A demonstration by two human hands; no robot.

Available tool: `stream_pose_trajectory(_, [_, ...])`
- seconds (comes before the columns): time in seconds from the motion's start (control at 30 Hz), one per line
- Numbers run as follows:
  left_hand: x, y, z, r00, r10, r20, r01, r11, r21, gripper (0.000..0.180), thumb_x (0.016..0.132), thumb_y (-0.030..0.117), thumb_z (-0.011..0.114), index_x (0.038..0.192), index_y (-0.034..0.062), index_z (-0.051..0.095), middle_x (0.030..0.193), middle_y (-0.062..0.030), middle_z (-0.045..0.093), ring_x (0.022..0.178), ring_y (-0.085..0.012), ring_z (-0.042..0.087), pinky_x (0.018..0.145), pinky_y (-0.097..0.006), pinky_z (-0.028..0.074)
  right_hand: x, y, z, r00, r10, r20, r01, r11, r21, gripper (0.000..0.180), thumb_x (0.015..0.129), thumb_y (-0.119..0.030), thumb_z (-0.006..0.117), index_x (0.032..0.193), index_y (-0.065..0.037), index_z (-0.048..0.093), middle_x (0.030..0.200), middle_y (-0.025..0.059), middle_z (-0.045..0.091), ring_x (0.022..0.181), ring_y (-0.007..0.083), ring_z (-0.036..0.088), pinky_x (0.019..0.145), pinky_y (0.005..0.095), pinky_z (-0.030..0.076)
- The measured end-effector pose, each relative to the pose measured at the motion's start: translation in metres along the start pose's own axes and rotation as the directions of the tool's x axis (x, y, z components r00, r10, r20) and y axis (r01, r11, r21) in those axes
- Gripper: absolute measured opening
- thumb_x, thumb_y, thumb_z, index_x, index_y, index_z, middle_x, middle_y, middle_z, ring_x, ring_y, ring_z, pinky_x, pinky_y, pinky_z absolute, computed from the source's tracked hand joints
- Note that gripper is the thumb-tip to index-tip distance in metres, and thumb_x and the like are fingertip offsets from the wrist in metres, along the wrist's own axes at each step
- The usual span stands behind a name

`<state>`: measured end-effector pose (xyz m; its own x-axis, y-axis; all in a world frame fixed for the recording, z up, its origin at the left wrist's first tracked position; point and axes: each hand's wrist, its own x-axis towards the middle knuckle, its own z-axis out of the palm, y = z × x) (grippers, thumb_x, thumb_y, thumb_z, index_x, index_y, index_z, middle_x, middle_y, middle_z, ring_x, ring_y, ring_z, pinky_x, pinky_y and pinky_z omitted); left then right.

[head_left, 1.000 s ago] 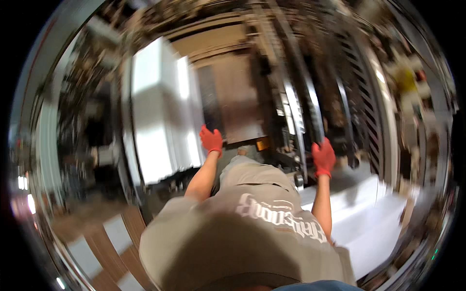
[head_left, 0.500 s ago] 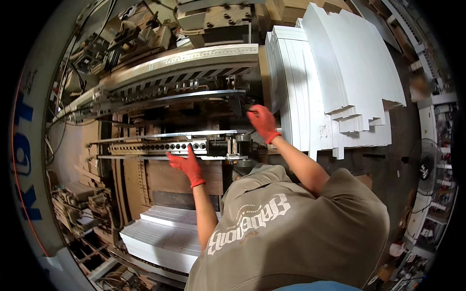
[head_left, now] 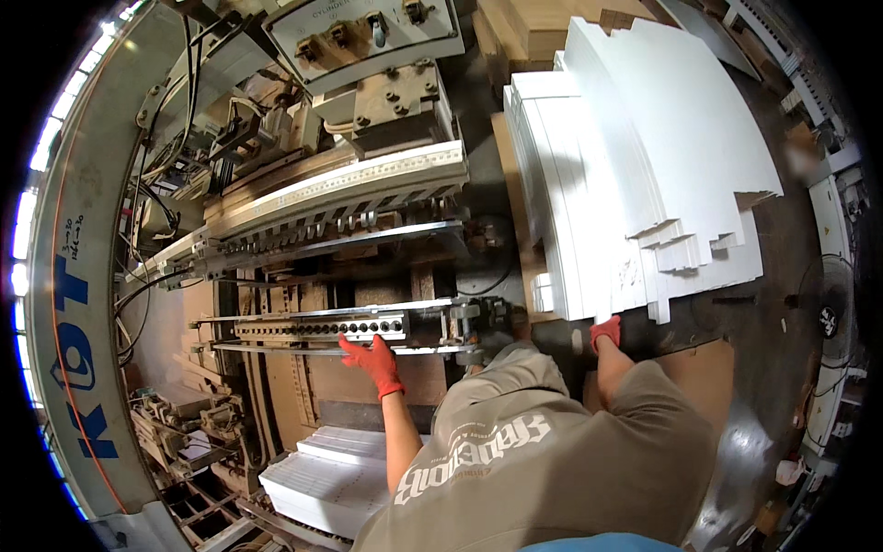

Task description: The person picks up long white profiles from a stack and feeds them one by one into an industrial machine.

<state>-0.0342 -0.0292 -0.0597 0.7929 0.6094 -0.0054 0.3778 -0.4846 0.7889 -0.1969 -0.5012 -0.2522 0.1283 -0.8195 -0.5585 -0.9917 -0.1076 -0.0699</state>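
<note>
My left hand (head_left: 373, 364), in a red glove, rests at the near side of a metal drilling bar (head_left: 320, 328) with a row of dark round holes. Its fingers are spread and nothing shows in them. Out to the right, my right hand (head_left: 605, 333), also red-gloved, is closed at the near end of a narrow white panel (head_left: 602, 302). That panel lies against the stack of white panels (head_left: 552, 175). The fingertips of this hand are partly hidden under the panel's end. Metal guide rails (head_left: 405, 305) run along both sides of the bar.
Wider white cut panels (head_left: 681, 138) lie on top of the right stack, with uneven notched ends. Another white panel stack (head_left: 322, 474) sits at lower left. A switch box (head_left: 368, 37) stands at the far side. A fan (head_left: 825, 308) is at the right.
My right hand has left the far guide rail's end and moved right and nearer, to the white panel's end. The view has shifted, and my left hand stays by the bar.
</note>
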Motion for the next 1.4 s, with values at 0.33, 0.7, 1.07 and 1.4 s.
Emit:
stream_pose_trajectory(0.33, [-0.01, 0.003, -0.015, 0.999, 0.029, 0.037, -0.038, 0.967, 0.252, 0.091, 0.084, 0.028, 0.071, 0.151, 0.0058, 0.014, 0.15, -0.0314, 0.023, 0.141, -0.0467, 0.014, 0.112, -0.056, 0.019, -0.093, -0.02, -0.057, 0.772, -0.599, -0.215, 0.61, 0.6, 0.518, 0.038, 0.07, -0.019, 0.07, 0.099, 0.002, 0.06, 0.09, 0.0177, 0.068, 0.08, 0.0308, 0.066, 0.072, 0.0409, 0.051])
stream_pose_trajectory(0.7, [-0.073, 0.102, -0.023, 0.62, 0.453, 0.641, -0.105, 0.857, -0.505, 0.072, 0.084, 0.004, 0.069, 0.146, 0.0079, 0.033, 0.128, -0.0093, 0.053, 0.109, -0.016, 0.055, 0.094, -0.032, 0.046, -0.235, -0.103, -0.122, 0.659, -0.72, -0.219, 0.469, 0.165, 0.868, 0.071, 0.077, -0.011, 0.073, 0.136, 0.008, 0.037, 0.109, 0.0117, 0.058, 0.091, 0.0193, 0.058, 0.08, 0.0328, 0.05])
stream_pose_trajectory(1.07, [-0.043, 0.074, -0.048, 0.743, 0.451, 0.495, 0.013, 0.729, -0.685, 0.03, 0.093, 0.002, 0.052, 0.123, 0.0014, 0.057, 0.117, -0.0039, 0.061, 0.109, -0.0141, 0.055, 0.099, -0.028, 0.041, -0.35, -0.233, -0.226, 0.166, -0.447, -0.879, 0.579, -0.677, 0.454, 0.064, 0.092, -0.048, 0.056, 0.128, 0.001, 0.037, 0.092, 0.0131, 0.058, 0.07, 0.0181, 0.055, 0.071, 0.0313, 0.047])
stream_pose_trajectory(1.4, [0.063, -0.035, -0.103, 0.941, 0.325, -0.097, -0.259, 0.506, -0.822, 0.032, 0.099, 0.023, 0.053, 0.121, 0.0004, 0.054, 0.106, -0.0057, 0.063, 0.099, -0.0151, 0.059, 0.088, -0.03, 0.047, -0.185, -0.205, -0.347, 0.601, 0.061, -0.797, 0.621, -0.663, 0.418, 0.039, 0.094, -0.027, 0.053, 0.121, 0.002, 0.055, 0.125, 0.0144, 0.057, 0.115, 0.0254, 0.056, 0.1, 0.0432, 0.045])
